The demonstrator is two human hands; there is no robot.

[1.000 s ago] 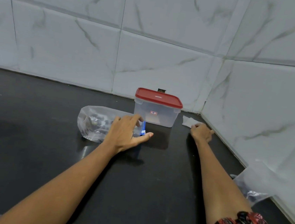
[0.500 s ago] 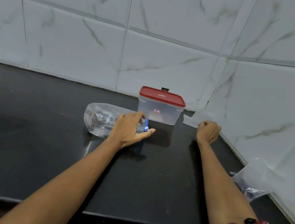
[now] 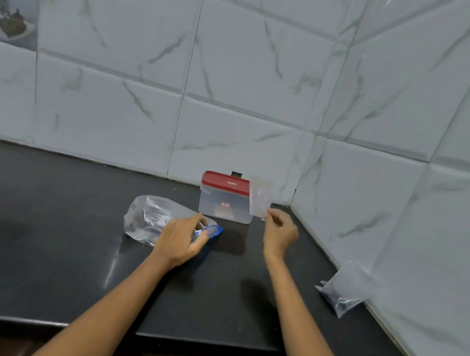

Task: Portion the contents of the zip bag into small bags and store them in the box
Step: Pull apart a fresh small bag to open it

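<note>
Clear plastic was what both hands were on. Left hand lay over the blue-edged mouth end of the zip bag, which rested on its side on the dark tabletop, just in front & left of the box; its fingers curled round the bag's opening, w/ dark contents visible thru the film. Right hand was raised beside the box, fingers pinching the lower corner of one small bag held upright, apparently empty. Box sat near the wall corner, red lid on, closed as far as could be seen. Another bag w/ dark contents leaned against the right wall, well apart from the rest.

Judged step: getting the small bag open & ready to fill. To do it well, prob. the small bag's mouth should be spread fully before anything is tipped in, so the pinch ought to shift from corner to rim. Zip bag's mouth needs lifting, not left flat, or contents could spill onto the tabletop. Thin film will be slippery & floppy; a two-sided grip at the rim would steady it. Lid must come off the box before storing.
</note>
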